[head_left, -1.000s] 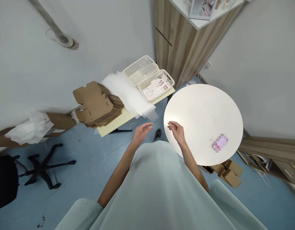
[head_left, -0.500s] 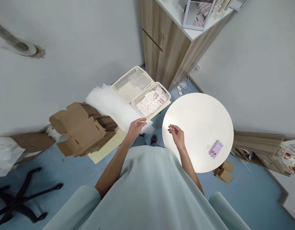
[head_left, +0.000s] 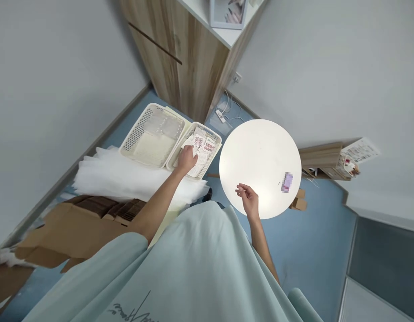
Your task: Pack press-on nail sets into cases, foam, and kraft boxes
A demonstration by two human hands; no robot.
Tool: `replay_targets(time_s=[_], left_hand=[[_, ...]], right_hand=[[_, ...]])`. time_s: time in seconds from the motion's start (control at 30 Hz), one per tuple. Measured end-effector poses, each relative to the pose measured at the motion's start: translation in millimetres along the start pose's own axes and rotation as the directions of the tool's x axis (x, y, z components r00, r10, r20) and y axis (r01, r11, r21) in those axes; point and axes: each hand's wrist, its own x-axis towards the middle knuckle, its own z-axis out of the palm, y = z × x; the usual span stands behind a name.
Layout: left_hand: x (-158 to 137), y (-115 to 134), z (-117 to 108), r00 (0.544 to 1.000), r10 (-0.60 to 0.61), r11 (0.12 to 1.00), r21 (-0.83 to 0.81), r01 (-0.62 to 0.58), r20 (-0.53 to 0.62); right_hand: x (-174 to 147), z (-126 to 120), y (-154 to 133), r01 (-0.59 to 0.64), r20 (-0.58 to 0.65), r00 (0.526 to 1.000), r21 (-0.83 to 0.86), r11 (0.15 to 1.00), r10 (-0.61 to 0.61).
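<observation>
Where fingers point(head_left: 185, 153) touch — flat packets point(head_left: 208, 146), perforated basket point(head_left: 211, 132)

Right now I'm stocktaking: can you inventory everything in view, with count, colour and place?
Flat-topped table: one, pale yellow, left
Perforated plastic baskets: two, white, on yellow table
Printed packets: many, white and red, in right basket
Plastic containers: count unclear, clear, in left basket
Translucent sheets: pile, white, beside baskets
Flattened cardboard boxes: stack, brown, lower left
Round table: one, white, right of centre
Blurred object: one, purple, on round table
Wood-grain cabinet: one, brown, top centre
Picture frame: one, pale grey, on cabinet
Power strip: one, white, beside cabinet
Small cardboard boxes: count unclear, brown, beside round table
Wooden shelf unit: one, brown, right
Garment: one, light blue, bottom
Left hand: one, bare, at packets
Right hand: one, bare, by round table's edge
</observation>
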Motion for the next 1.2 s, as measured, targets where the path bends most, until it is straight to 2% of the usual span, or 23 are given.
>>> replay_targets(time_s=[0.1,0.2,0.33,0.5,0.7,0.83,0.93,1.0,1.07,1.1,1.13,1.2], left_hand=[[32,5,4,0.985,0.161,0.981,0.097,-0.166,0.062],[58,13,6,0.947,0.255,0.936,0.198,-0.293,0.194],[77,24,7,0.928,0.235,0.873,0.356,-0.333,0.290],[74,26,3,0.932,0.226,0.823,0.456,-0.338,0.284],[56,28,0,0.963,0.112,0.838,0.498,-0.224,0.245],[40,35,-6,0.995,0.009,0.854,0.517,-0.060,0.102],[20,45,-12,0.999,-0.037,0.849,0.528,0.036,-0.008],[0,58,-11,0.995,-0.029,0.904,0.422,0.069,-0.101],[-25,76,-3,0.983,-0.058,0.984,0.156,0.085,-0.175],[-38,87,4,0.979,-0.109,0.994,-0.028,0.106,-0.170],[-53,98,12,0.978,-0.162,0.964,-0.231,0.130,-0.128],[-82,123,31,0.983,-0.184,0.832,-0.533,0.154,-0.004]], right_hand=[[-13,-2,9,-0.040,-0.071,0.997,0.007,0.999,0.040],[-25,-6,16,-0.065,-0.121,0.990,0.040,0.997,0.070],[-35,-14,23,-0.063,-0.170,0.983,0.079,0.995,0.076],[-36,-32,34,-0.039,-0.189,0.980,0.128,0.991,0.063],[-19,-63,46,0.017,-0.121,0.993,0.145,0.989,0.001],[-1,-84,49,0.037,-0.044,0.999,0.127,0.991,-0.032],[12,-97,51,0.063,0.011,0.998,0.140,0.988,-0.066],[19,-104,54,0.071,0.042,0.996,0.158,0.985,-0.079],[25,-109,58,0.072,0.068,0.994,0.177,0.982,-0.085],[27,-111,59,0.071,0.080,0.993,0.184,0.980,-0.087],[29,-113,60,0.071,0.092,0.992,0.190,0.979,-0.090],[32,-117,62,0.072,0.110,0.989,0.200,0.977,-0.096]])
